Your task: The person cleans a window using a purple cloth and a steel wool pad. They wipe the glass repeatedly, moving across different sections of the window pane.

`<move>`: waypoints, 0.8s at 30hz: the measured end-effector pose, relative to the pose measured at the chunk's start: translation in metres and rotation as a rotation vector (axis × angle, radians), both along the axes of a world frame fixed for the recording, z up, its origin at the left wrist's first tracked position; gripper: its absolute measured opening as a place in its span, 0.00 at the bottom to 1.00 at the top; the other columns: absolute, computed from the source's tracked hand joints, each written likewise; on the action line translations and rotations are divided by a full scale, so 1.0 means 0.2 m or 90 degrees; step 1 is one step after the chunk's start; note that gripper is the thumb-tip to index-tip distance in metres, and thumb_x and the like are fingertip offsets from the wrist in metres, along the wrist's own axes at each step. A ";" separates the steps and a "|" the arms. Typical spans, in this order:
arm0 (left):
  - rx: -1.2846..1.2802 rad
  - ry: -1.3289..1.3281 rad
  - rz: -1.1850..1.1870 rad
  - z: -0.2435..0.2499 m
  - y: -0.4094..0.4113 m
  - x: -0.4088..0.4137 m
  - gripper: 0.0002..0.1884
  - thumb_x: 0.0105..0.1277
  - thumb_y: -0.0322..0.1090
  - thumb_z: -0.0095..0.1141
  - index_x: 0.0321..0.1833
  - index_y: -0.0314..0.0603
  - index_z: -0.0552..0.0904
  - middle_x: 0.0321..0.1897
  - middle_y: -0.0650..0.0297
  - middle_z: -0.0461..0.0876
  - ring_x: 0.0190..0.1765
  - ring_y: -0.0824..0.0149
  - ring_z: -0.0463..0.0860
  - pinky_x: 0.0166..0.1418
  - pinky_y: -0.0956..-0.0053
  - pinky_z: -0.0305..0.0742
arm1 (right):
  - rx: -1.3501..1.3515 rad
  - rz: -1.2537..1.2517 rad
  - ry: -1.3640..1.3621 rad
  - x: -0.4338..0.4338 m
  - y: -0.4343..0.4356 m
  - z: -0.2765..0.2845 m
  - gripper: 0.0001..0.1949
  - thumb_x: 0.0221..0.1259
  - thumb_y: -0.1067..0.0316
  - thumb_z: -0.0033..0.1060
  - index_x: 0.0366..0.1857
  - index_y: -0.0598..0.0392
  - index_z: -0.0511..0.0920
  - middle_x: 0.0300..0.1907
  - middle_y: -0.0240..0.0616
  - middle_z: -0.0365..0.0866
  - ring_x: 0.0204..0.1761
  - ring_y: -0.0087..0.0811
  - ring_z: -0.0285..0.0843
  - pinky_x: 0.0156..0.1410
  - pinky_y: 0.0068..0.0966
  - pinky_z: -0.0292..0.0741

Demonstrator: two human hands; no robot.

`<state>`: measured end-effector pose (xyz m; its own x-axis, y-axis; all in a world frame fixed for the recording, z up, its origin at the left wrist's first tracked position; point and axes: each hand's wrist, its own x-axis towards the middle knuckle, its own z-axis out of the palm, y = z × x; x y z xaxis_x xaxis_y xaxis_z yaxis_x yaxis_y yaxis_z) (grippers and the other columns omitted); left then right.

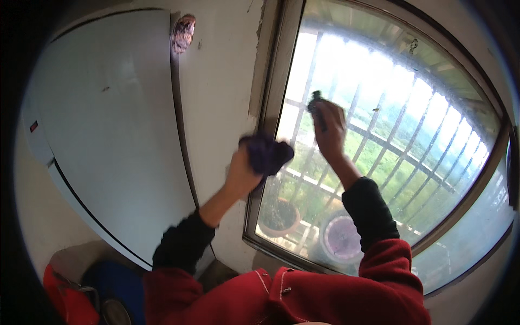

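Note:
My left hand point(239, 172) grips a bunched dark purple cloth point(268, 153) in front of the left side of the window frame point(271, 89). Motion blurs the cloth, and I cannot tell whether it touches the frame. Higher and to the right, my right hand point(332, 122) is closed around a dark handheld object point(316, 103) with a narrow top end. My fingers cover much of that object, so its exact kind is unclear. Behind it is the window pane point(378, 101), bearing some specks; contact with the glass cannot be made out.
Outside the glass are metal bars point(382, 142), a potted plant point(280, 217) and a round tub point(343, 237). A large pale refrigerator-like panel point(118, 122) stands left, beside a patterned ornament point(183, 33). Red point(67, 298) and blue point(115, 284) plastic items lie low at the left.

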<state>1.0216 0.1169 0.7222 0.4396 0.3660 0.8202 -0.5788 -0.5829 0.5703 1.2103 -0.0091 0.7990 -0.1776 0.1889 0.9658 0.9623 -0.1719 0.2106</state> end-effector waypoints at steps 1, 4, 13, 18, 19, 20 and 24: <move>0.057 -0.100 0.019 0.22 0.02 0.11 0.03 0.62 0.26 0.59 0.36 0.37 0.78 0.29 0.60 0.80 0.34 0.64 0.79 0.40 0.70 0.74 | 0.055 -0.020 -0.009 0.03 -0.06 0.06 0.15 0.55 0.75 0.68 0.48 0.57 0.80 0.50 0.43 0.81 0.52 0.47 0.77 0.58 0.39 0.74; 0.105 -0.325 0.146 0.89 0.06 0.33 0.06 0.63 0.33 0.59 0.35 0.38 0.80 0.32 0.55 0.84 0.36 0.53 0.82 0.43 0.61 0.76 | 0.006 -0.036 -0.083 0.07 -0.12 0.17 0.16 0.54 0.76 0.68 0.49 0.55 0.80 0.51 0.43 0.80 0.54 0.46 0.77 0.58 0.39 0.73; 0.299 -0.472 0.562 1.75 0.39 0.95 0.14 0.63 0.31 0.57 0.44 0.22 0.79 0.43 0.38 0.82 0.48 0.41 0.82 0.52 0.55 0.78 | -0.050 -0.078 -0.090 0.11 -0.13 0.13 0.21 0.54 0.72 0.67 0.54 0.49 0.78 0.57 0.37 0.76 0.59 0.41 0.75 0.60 0.39 0.71; 0.303 -0.200 0.575 1.57 0.24 0.80 0.13 0.63 0.32 0.57 0.43 0.24 0.79 0.39 0.39 0.83 0.44 0.44 0.84 0.48 0.56 0.79 | -0.068 -0.111 -0.103 0.09 -0.16 0.14 0.20 0.54 0.72 0.68 0.53 0.50 0.79 0.56 0.37 0.77 0.58 0.40 0.77 0.57 0.36 0.71; 0.305 -0.152 0.582 1.53 0.25 0.80 0.12 0.63 0.33 0.57 0.41 0.27 0.80 0.37 0.41 0.84 0.41 0.45 0.84 0.46 0.57 0.80 | -0.071 -0.102 -0.105 0.09 -0.15 0.14 0.20 0.54 0.73 0.68 0.53 0.50 0.79 0.56 0.37 0.77 0.58 0.40 0.77 0.57 0.36 0.71; 0.306 -0.104 0.589 1.48 0.26 0.79 0.12 0.63 0.34 0.58 0.39 0.29 0.81 0.34 0.43 0.84 0.38 0.47 0.85 0.43 0.58 0.81 | -0.074 -0.092 -0.107 0.09 -0.14 0.14 0.21 0.53 0.73 0.68 0.54 0.50 0.79 0.56 0.37 0.78 0.58 0.40 0.77 0.57 0.36 0.71; 0.286 -0.008 0.567 1.01 0.14 0.68 0.12 0.56 0.37 0.64 0.38 0.36 0.81 0.35 0.45 0.85 0.41 0.47 0.86 0.47 0.55 0.81 | -0.088 -0.106 -0.103 0.10 -0.17 0.14 0.22 0.52 0.73 0.68 0.54 0.51 0.79 0.57 0.37 0.77 0.58 0.40 0.77 0.57 0.37 0.71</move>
<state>1.1567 0.1454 0.9234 0.1463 0.2132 0.9660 0.1700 -0.9674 0.1878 1.2304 -0.0425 0.8261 -0.2832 0.3564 0.8904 0.8751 -0.2838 0.3919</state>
